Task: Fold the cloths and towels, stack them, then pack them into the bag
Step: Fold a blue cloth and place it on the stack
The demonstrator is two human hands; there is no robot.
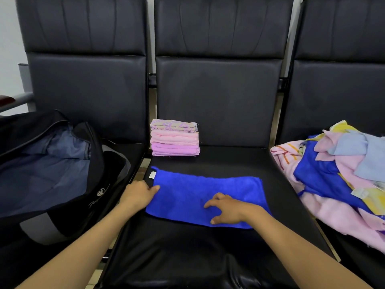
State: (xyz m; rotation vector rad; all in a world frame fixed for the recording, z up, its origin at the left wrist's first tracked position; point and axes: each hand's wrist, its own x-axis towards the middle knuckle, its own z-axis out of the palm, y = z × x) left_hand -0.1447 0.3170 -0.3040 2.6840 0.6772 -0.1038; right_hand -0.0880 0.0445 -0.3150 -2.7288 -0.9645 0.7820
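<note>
Handling the blue cloth (208, 192): soft, light, limp plush, lying flat on the middle seat (187, 247); lift it by the end corners.
Your right hand (227, 208): fingers spread, tips pressing the cloth, gripping nothing.
Your left hand (139, 193): on the cloth's left edge; pinching or just touching, you cannot tell.
Bag (52, 174): open, slack, left seat.
Loose pile (337, 174): rumpled, right seat.
Folded stack (175, 138): pink terry, squared, by the backrest.

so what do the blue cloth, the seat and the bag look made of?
Blue cloth: likely microfibre; matte, fuzzy nap, small sewn label at one corner.
Seat: black leather or vinyl, cannot tell which; smooth, glossy highlights, creases.
Bag: black woven synthetic, probably nylon; thin grey-blue lining crumples inside.
</note>
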